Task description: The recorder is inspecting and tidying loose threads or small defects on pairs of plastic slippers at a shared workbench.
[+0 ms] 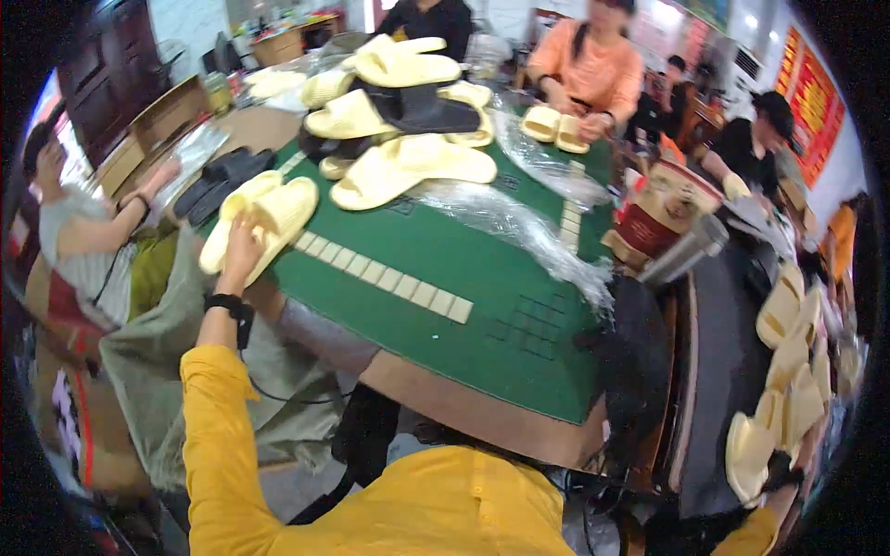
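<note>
My left hand is closed on a pair of pale yellow slippers at the left edge of the green tabletop. Its fingers reach in by the straps, and a black band circles the wrist. Beyond it, black slippers lie by the table edge. A pile of pale yellow slippers and black slippers fills the far middle of the table. My right sleeve shows at the lower right rim, near a row of pale yellow slippers; the fingers of that hand cannot be made out.
The green table carries a row of pale tiles and crumpled clear plastic. A red and tan bag and a grey tumbler stand at right. Co-workers sit around; one in orange handles slippers.
</note>
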### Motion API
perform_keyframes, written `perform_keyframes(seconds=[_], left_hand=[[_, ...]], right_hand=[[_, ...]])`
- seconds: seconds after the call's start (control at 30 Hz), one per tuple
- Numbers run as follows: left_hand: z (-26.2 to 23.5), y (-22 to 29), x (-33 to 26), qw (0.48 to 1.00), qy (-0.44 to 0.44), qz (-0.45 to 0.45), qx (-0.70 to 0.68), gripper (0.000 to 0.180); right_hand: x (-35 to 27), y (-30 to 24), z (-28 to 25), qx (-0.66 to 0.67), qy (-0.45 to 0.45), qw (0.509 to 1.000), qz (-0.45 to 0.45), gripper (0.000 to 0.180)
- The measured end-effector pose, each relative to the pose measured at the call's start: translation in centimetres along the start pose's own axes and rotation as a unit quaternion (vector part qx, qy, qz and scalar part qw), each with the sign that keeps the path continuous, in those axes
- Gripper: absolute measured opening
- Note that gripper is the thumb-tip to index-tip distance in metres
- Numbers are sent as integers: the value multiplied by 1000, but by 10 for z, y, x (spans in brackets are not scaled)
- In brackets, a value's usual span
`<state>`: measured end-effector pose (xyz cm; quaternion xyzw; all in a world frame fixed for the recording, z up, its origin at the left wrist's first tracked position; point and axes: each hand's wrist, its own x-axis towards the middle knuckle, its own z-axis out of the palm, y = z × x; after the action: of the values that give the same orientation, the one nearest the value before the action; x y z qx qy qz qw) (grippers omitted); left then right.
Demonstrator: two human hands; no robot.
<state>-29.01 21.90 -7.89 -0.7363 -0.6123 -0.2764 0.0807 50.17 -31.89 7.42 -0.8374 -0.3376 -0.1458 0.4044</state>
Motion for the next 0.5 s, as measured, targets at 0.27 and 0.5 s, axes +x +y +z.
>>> perform_keyframes(seconds=[0.27, 0.5], left_hand=[[-53, 132, -78, 977, 14, -22, -213, 36], [-64, 226, -113, 927, 17, 23, -373, 32]], right_hand=[[-69, -166, 61, 134, -93, 980, -112, 51], [-124, -289, 104, 294, -221, 913, -177, 48]])
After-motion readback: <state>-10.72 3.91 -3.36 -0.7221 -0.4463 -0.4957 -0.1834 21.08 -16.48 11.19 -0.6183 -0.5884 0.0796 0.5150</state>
